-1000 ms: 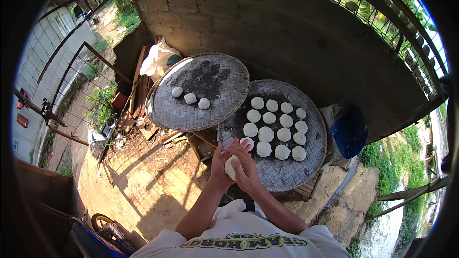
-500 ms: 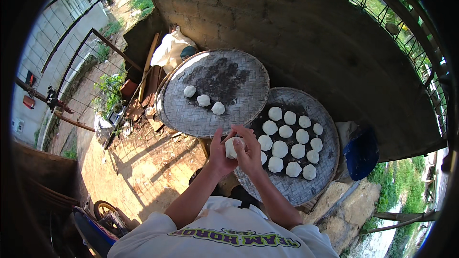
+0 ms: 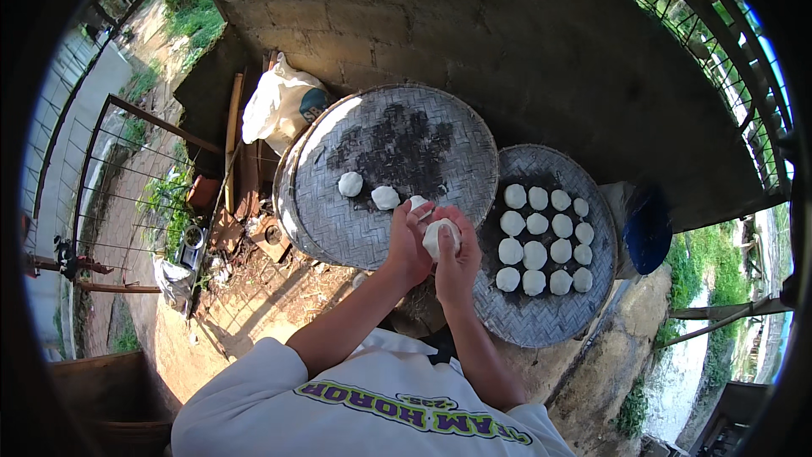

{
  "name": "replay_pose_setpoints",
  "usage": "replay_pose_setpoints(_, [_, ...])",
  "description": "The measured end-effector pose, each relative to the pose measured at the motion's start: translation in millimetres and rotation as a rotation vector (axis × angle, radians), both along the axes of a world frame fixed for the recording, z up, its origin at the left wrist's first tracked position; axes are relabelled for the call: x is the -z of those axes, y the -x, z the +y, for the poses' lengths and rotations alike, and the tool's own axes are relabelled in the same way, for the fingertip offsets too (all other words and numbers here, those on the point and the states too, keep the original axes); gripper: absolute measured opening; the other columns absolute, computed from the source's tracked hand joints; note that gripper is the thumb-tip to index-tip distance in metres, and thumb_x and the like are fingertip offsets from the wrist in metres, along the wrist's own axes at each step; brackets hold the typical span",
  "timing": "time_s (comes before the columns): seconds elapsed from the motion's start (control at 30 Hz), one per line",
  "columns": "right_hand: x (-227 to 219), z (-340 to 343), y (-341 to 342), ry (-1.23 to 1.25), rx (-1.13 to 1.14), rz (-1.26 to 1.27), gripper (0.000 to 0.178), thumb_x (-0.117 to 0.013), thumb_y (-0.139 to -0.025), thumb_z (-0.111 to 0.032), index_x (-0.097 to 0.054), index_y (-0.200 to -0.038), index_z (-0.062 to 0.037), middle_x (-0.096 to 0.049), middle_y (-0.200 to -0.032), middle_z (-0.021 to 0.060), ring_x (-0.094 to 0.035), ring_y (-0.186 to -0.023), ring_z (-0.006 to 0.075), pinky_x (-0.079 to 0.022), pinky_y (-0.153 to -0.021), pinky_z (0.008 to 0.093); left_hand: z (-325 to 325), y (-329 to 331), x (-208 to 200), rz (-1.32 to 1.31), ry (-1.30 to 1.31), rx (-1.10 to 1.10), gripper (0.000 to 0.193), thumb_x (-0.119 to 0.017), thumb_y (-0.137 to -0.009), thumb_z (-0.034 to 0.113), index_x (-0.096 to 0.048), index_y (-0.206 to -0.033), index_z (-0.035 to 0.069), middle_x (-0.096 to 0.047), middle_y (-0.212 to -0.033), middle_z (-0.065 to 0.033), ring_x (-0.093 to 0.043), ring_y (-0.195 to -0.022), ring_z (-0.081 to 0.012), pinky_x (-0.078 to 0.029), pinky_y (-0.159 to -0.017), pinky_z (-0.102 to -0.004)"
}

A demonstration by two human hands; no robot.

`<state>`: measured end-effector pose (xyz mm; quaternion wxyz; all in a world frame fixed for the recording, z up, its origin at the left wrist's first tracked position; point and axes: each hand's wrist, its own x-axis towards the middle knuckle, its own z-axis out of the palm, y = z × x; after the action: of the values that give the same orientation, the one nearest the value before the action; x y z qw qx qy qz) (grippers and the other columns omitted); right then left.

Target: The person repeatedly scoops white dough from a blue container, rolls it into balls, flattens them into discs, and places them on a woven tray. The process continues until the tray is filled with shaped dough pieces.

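Both my hands meet over the near edge of the left woven tray [image 3: 338, 233]. A white, rounded dough-like ball [image 3: 440, 239] sits between them. My right hand [image 3: 461, 258] grips it, thumb across the near side and fingers round the right. My left hand [image 3: 408, 247] is cupped against the ball's left side, its fingers partly hidden. Just beyond my fingertips a white ball [image 3: 417, 202] lies on the left tray, partly covered. Two more balls, a middle one [image 3: 385, 197] and a left one [image 3: 349, 184], lie in line with it.
The right woven tray [image 3: 541, 330] holds several similar balls in rows. A concrete block wall [image 3: 524, 51] rises behind both trays. A white sack [image 3: 283, 106] leans at the back left, near wooden boards [image 3: 233, 135]. Something blue [image 3: 649, 228] stands beyond the right tray.
My hands and the ball have moved right relative to the left tray's balls, and my right hand has turned round the ball. The whole view has shifted a little.
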<state>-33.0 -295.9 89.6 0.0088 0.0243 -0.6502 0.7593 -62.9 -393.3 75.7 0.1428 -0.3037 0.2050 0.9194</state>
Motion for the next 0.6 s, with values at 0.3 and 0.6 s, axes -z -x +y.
replay_pose_setpoints(0.3, [-5.1, -30.9, -1.5, -0.146, -0.047, -0.045, 0.031, -0.058, -0.101, -0.011, -0.06, -0.129, 0.0028, -0.067, -0.121, 0.0128, -0.063, -0.112, 0.019, -0.051, -0.097, 0.0348, -36.7, -6.6, -8.6, -0.047, -0.23, 0.11, 0.059, -0.044, -0.1, 0.057, -0.052, -0.133, 0.009, -0.058, -0.138, -0.0207, -0.059, -0.124, -0.0374, -0.048, -0.106, -0.0536])
replay_pose_setpoints(0.6, [-2.1, -23.4, -18.6, -0.334, -0.095, 0.299, 0.032, -0.068, -0.095, -0.014, -0.063, -0.122, 0.0012, -0.071, -0.113, 0.0131, -0.069, -0.106, 0.0271, -0.052, -0.093, 0.0375, -37.8, -23.4, 0.8, 0.092, -0.202, 0.104, 0.061, -0.047, -0.098, 0.06, -0.054, -0.131, 0.009, -0.061, -0.13, -0.0171, -0.058, -0.124, -0.035, -0.047, -0.107, -0.0528])
